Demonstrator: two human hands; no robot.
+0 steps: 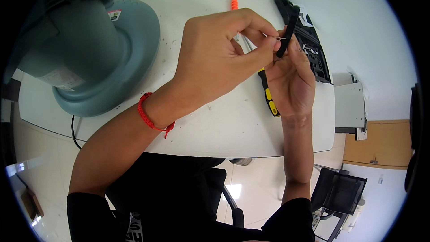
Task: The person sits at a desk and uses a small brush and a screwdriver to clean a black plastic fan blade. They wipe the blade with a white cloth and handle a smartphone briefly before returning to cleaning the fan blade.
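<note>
Over the table, my left hand [210, 56] pinches a small metal piece [279, 39] between thumb and fingertips; its exact kind is too small to make out. The piece touches or lies just in front of a slim black strip [290, 26] with rounded ends. My right hand [293, 78], palm turned up, grips that strip between thumb and fingers, tilted. A black-and-yellow tool handle [271, 101] lies partly hidden beside my right palm. Beyond my left hand lies an orange-handled tool [234, 2], its rest mostly hidden.
A large grey-green round base [141, 31] with a thick column stands on the white table [215, 127] at left, its black cable hanging off the edge. An open black tool case [319, 60] sits at the far right. Small crumbs dot the tabletop. A black chair [338, 192] stands right.
</note>
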